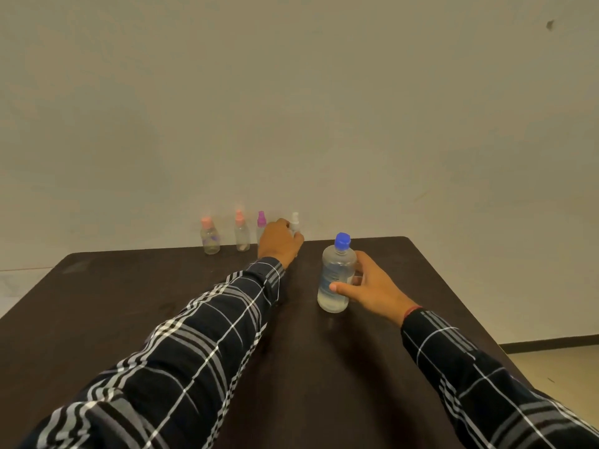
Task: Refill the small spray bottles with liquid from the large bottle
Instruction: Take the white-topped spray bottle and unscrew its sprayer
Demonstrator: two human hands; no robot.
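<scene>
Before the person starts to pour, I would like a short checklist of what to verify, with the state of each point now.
1. Large bottle upright on the table: ok.
2. Right hand holds the large bottle: ok, thumb and fingers wrap it.
3. Blue cap removed: not ok, it is on.
4. Left hand has the white-topped spray bottle: cannot tell, the hand hides its body.
5. Spray top of that bottle removed: not ok, it is on.
6. Other three spray bottles upright, apart from the hands: ok.
</scene>
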